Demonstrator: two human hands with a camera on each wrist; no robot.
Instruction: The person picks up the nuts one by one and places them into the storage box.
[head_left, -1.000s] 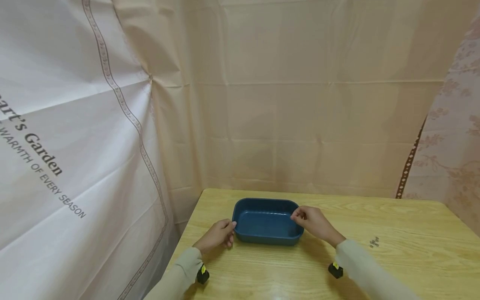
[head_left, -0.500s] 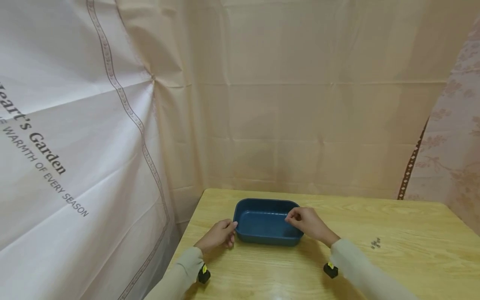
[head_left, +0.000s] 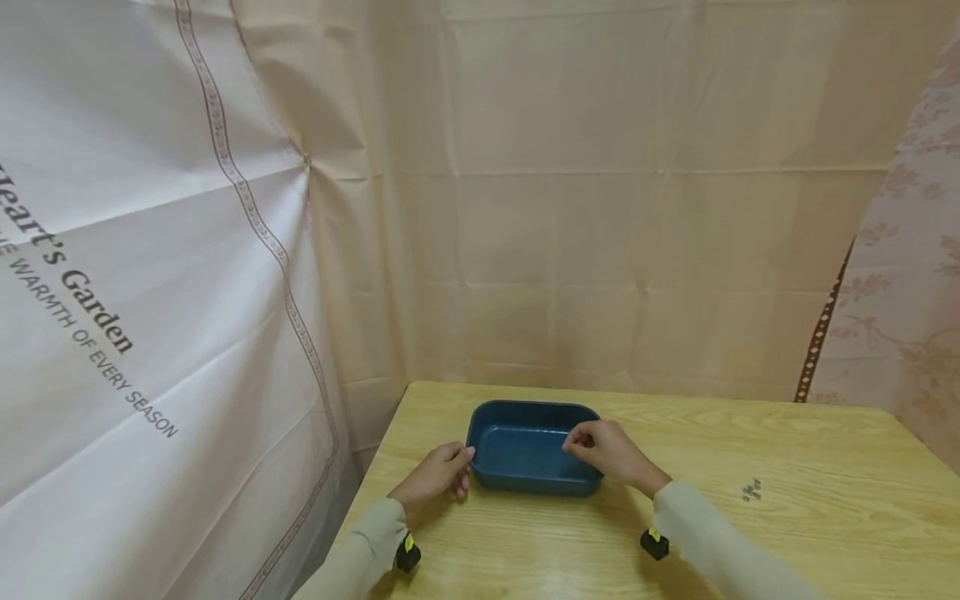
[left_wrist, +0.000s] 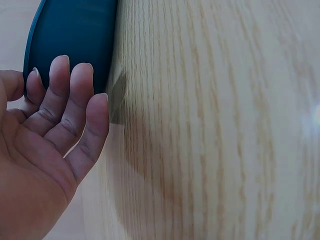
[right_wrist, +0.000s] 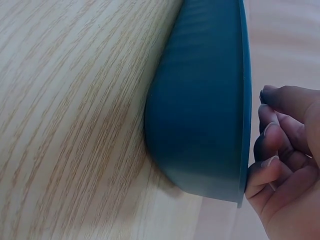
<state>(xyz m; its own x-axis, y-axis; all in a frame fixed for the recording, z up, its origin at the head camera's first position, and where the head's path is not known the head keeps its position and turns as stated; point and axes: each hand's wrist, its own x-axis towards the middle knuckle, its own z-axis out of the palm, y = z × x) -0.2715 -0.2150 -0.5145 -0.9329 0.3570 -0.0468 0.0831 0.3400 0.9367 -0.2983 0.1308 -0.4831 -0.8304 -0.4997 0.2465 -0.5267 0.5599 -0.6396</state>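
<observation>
A dark blue rectangular tub (head_left: 510,454) with rounded corners stands on the wooden table. My left hand (head_left: 438,475) pinches the tub's left rim between thumb and forefinger; in the left wrist view its other fingers (left_wrist: 77,115) curl loosely beside the tub's outer wall. Over the right part of the tub hovers my right hand (head_left: 607,450), thumb and forefinger brought together. In the right wrist view this hand (right_wrist: 295,165) is just above the rim, its little finger at the edge. Whether something small sits between those fingertips is hidden.
Several small dark metal-looking pieces (head_left: 752,490) lie on the table (head_left: 525,550) to the right, too small to identify. Cream cloth (head_left: 570,250) hangs behind the table, and white printed cloth (head_left: 150,292) hangs at the left.
My right hand has moved left from the tub's right rim, farther in over its inside, fingertips still together. My left hand stays at the left rim.
</observation>
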